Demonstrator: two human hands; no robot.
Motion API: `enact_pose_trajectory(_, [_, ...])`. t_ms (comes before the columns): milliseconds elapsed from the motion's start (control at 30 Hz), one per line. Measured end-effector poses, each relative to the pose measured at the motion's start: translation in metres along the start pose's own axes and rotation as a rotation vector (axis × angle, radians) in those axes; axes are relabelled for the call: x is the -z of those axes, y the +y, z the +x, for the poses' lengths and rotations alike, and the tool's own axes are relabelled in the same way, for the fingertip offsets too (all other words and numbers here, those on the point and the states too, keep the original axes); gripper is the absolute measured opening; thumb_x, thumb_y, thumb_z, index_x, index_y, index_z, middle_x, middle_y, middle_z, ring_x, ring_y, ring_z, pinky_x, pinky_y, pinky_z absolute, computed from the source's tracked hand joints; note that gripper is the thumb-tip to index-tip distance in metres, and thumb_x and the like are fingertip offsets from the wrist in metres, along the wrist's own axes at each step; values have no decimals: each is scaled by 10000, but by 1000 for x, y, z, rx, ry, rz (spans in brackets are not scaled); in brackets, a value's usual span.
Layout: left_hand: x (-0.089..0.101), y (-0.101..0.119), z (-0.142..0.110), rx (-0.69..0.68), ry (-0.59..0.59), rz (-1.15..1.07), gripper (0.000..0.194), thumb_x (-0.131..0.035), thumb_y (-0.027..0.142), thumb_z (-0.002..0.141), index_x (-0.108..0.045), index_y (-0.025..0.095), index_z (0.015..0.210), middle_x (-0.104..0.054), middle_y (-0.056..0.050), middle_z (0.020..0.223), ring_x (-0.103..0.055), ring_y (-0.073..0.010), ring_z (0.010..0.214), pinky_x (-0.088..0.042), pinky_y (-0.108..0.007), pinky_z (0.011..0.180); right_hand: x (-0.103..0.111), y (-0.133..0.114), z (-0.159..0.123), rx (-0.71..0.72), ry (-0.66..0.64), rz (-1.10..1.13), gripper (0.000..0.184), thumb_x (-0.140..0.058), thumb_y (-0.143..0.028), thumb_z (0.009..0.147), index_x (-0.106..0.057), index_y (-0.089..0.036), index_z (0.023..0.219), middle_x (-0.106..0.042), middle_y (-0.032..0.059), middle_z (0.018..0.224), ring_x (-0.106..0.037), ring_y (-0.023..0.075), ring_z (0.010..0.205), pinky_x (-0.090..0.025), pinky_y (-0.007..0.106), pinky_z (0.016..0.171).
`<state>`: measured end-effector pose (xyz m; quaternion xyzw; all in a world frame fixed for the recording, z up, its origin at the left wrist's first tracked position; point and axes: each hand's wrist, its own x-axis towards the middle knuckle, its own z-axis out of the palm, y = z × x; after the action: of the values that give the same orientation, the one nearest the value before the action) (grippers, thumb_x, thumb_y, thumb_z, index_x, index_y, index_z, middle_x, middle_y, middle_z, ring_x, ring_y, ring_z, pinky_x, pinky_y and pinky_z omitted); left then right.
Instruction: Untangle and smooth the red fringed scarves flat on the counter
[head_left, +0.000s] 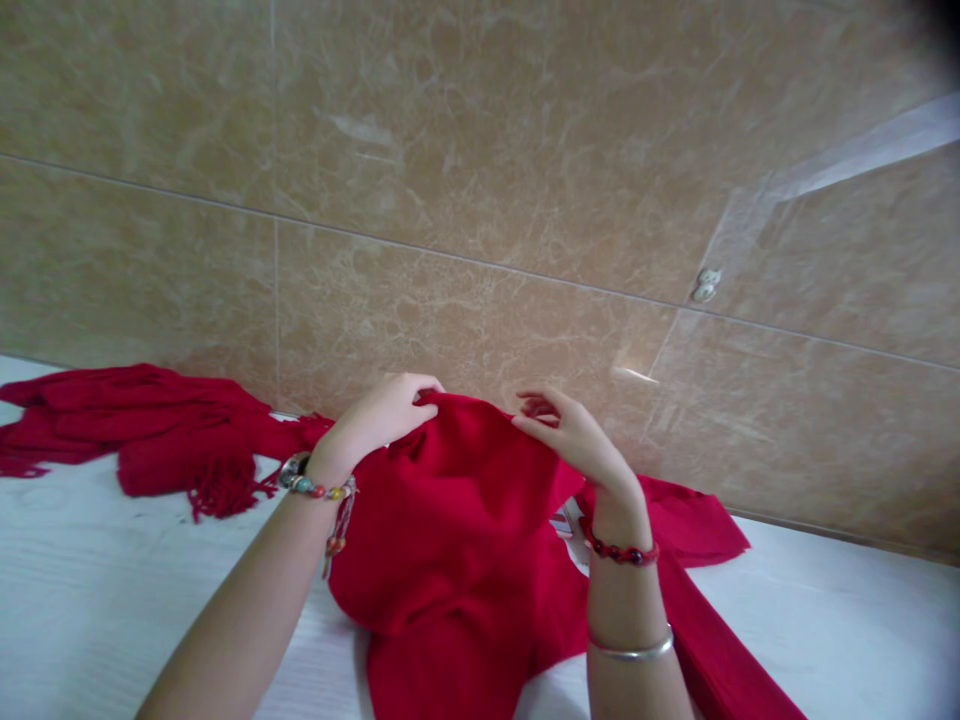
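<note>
A wide red scarf hangs in loose folds between my hands, its top edge raised and its lower part draping toward me over the white table. My left hand pinches the left end of that top edge between thumb and fingers. At the right end, my right hand has its fingers curled and its thumb on the cloth edge. More red cloth lies behind and below my right forearm, running down to the bottom right; whether it belongs to the same piece is hidden.
To the left, a crumpled red scarf with fringe lies on the white table against the wall. The brown marbled tile wall rises directly behind the table. A small white fixture sits on the wall at right.
</note>
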<state>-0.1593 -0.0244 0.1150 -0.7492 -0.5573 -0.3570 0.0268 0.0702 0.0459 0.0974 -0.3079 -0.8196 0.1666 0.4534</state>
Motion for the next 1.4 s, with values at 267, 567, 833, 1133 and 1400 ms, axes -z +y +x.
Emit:
enact_pose_trajectory(267, [-9, 10, 0, -17, -5, -24, 159, -498, 200, 721, -638, 198, 796, -665, 5, 759, -599, -151, 688, -426, -236, 636, -44, -36, 1, 122, -171, -51, 202, -561, -146, 732, -640, -183, 914, -669, 22, 831, -597, 139, 759, -435, 264, 702])
enact_pose_trajectory(567, [-6, -10, 6, 29, 131, -71, 225, -516, 113, 661, -557, 174, 873, -620, -1, 810, -585, -140, 718, -464, -267, 697, -30, -27, 8, 28, 185, -26, 216, -489, -295, 788, -623, -161, 685, -620, 8, 639, -532, 129, 606, -375, 232, 573])
enact_pose_trajectory(833, [-19, -27, 6, 42, 17, -243, 93, -507, 236, 715, -536, 172, 776, -618, -13, 767, -589, -154, 715, -460, -274, 690, -38, -1, 11, -128, 158, -310, 200, -494, -241, 806, -644, -163, 700, -645, 39, 670, -553, 146, 617, -357, 234, 568])
enact_pose_trajectory(1133, [-94, -90, -41, 189, -113, -192, 212, -440, 300, 770, -598, 160, 774, -662, -44, 808, -599, -194, 776, -447, -279, 726, -72, 47, -35, -242, -199, -421, 164, -522, -182, 802, -643, -141, 905, -670, 100, 861, -612, 192, 824, -423, 258, 718])
enact_pose_trajectory(1400, [-87, -60, -48, 51, 73, -203, 194, -448, 297, 823, -592, 168, 813, -651, -17, 800, -591, -160, 759, -449, -261, 730, -89, 35, -68, 91, -121, -546, 477, -506, -103, 763, -458, -185, 1231, -528, 135, 1151, -496, 256, 1038, -429, 402, 831])
